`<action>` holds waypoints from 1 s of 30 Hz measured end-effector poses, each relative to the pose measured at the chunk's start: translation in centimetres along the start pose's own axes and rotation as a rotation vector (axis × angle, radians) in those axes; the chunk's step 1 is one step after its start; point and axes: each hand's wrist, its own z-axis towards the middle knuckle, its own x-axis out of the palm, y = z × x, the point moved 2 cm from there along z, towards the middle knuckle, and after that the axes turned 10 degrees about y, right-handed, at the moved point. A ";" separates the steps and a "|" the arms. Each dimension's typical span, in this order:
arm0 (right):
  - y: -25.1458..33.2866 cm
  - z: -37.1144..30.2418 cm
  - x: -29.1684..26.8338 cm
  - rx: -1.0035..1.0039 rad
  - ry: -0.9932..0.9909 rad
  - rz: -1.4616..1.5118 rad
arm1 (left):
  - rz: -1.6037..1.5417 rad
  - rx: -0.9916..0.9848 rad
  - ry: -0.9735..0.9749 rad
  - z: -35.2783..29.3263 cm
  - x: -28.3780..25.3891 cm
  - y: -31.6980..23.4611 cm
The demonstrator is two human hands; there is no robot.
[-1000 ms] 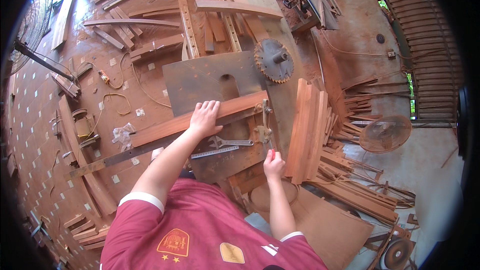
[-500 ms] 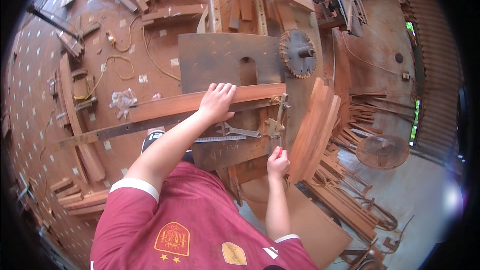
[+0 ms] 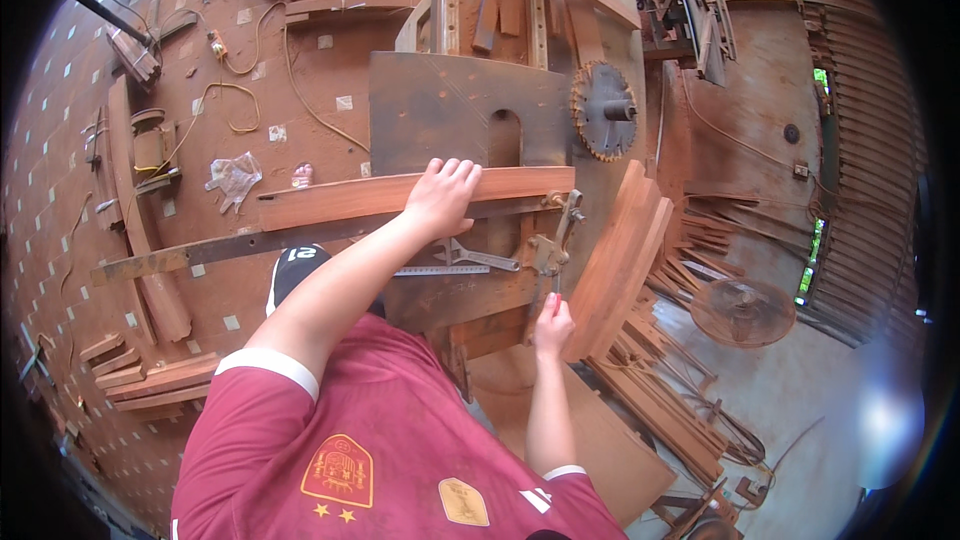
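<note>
My left hand (image 3: 446, 198) is closed over a reddish wooden board (image 3: 345, 202), fingers across its top and thumb on the near side. The board lies along a long dark metal fence (image 3: 190, 262) on the steel saw table (image 3: 410, 90). In my right hand (image 3: 552, 328) is a red-handled screwdriver (image 3: 556, 298); its thin shaft points toward a brass-coloured clamp fitting (image 3: 549, 254) at the fence's right end. An adjustable wrench (image 3: 478, 256) and a steel ruler (image 3: 440, 270) lie on the table between my hands.
A toothed circular saw blade (image 3: 603, 110) stands beyond the fitting. Planks (image 3: 620, 260) are stacked at the right, near a round dusty fan (image 3: 743, 313). On the dusty tiled floor at left lie a cable (image 3: 240, 128), a plastic bag (image 3: 234, 182) and several timbers (image 3: 150, 220).
The view has shifted slightly. Both hands keep their places, the left on the board and the right around the screwdriver at the fitting.
</note>
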 end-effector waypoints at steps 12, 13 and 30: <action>2.9 1.6 -4.8 0.307 0.453 -0.201 | 0.032 -0.025 0.022 0.0 -0.3 -0.6; 3.3 1.9 -5.6 0.322 0.521 -0.199 | 0.034 -0.030 0.014 0.1 0.0 -0.5; 10.7 4.1 -12.4 0.273 0.372 -0.212 | 0.094 -0.050 -0.012 -0.1 -0.3 -1.5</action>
